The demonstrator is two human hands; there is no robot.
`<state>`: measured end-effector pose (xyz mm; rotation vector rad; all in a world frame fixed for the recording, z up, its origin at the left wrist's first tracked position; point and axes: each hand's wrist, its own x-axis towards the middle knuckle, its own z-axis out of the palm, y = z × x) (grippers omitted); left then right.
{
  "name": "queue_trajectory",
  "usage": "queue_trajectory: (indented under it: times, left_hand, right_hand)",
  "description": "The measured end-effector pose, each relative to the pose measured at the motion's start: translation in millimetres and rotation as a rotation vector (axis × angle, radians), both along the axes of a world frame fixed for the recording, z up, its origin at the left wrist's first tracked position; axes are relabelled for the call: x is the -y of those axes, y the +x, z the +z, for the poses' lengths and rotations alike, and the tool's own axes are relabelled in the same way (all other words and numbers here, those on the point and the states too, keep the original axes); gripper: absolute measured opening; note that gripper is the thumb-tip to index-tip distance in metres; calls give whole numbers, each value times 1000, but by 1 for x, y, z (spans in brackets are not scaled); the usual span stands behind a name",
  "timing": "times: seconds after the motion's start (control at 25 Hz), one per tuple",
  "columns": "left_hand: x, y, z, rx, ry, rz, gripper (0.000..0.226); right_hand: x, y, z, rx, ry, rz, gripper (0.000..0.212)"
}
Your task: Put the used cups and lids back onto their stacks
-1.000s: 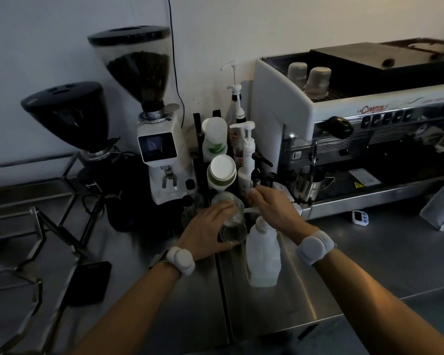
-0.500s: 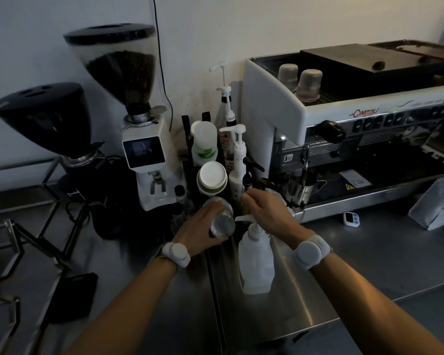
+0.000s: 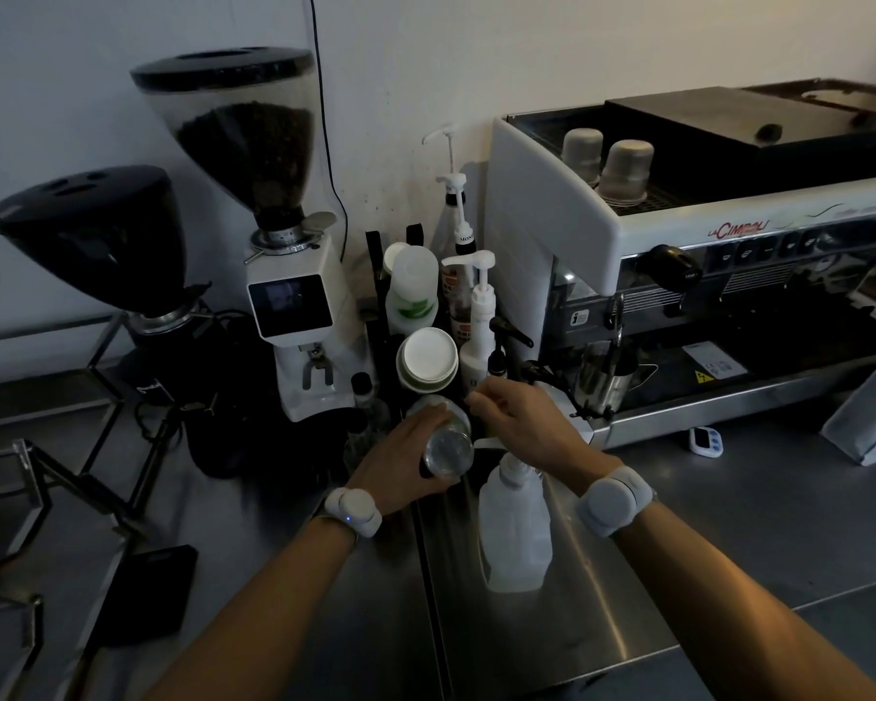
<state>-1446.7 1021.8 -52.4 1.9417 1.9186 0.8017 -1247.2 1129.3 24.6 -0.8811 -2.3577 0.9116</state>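
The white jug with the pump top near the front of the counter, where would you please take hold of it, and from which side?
Judging by its shape, grip the white jug around its narrow shoulder just under the pump, coming from the near right. It stands upright, and the counter on that side is bare. The left hand, holding the clear cup, crowds its far left, and the right hand hovers above the pump.

Dim, heavy shadows, wide-angle bending at edges

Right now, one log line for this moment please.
left hand: grips clear cup, tilted | right hand: beside cup, contents unclear | lid stack: just behind
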Motion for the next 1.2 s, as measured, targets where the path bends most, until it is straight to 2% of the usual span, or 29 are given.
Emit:
queue_trajectory:
  times: [0.28, 0.6, 0.84, 0.92, 1.12, 1.2]
  left_hand:
    - [-3, 0, -3, 66, -80, 7, 109]
    - [-4, 1, -8, 90, -11, 6, 96]
    - [3, -4, -3, 123, -48, 23, 110]
    - [12, -10, 3, 82, -3, 44, 91]
    - [32, -23, 46, -8, 163, 88, 17]
    - [31, -24, 83, -25, 230, 85, 11]
  right_hand:
    - [7, 1, 2, 6, 5, 14, 20]
    - [16, 8, 6, -8, -8, -6, 17]
    - [20, 15, 11, -9, -2, -45, 19]
    - [20, 16, 16, -9, 10, -42, 19]
    - [27, 15, 34, -74, 48, -8, 18]
    - [25, 14, 51, -123, 57, 2, 20]
